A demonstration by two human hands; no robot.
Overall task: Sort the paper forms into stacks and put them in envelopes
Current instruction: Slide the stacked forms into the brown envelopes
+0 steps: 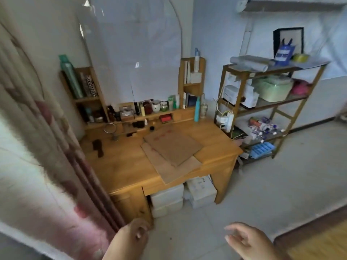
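Both bare hands, left hand (131, 235) loosely curled and right hand (244, 239) relaxed, are held empty before flat brown paper envelopes (172, 147) stacked on a wooden desk (120, 166).

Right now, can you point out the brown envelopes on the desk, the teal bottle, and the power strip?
brown envelopes (173, 147), head view, middle of the top envelope's face.
teal bottle (197, 110), head view, middle of its upright body.
power strip (229, 121), head view, middle of its white casing on the shelf rack's side.

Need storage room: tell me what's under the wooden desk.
Under the wooden desk, stacked white storage boxes sit left, and more white boxes right, resting on the floor. Anything behind them is hidden, as is the desk's closed left side.
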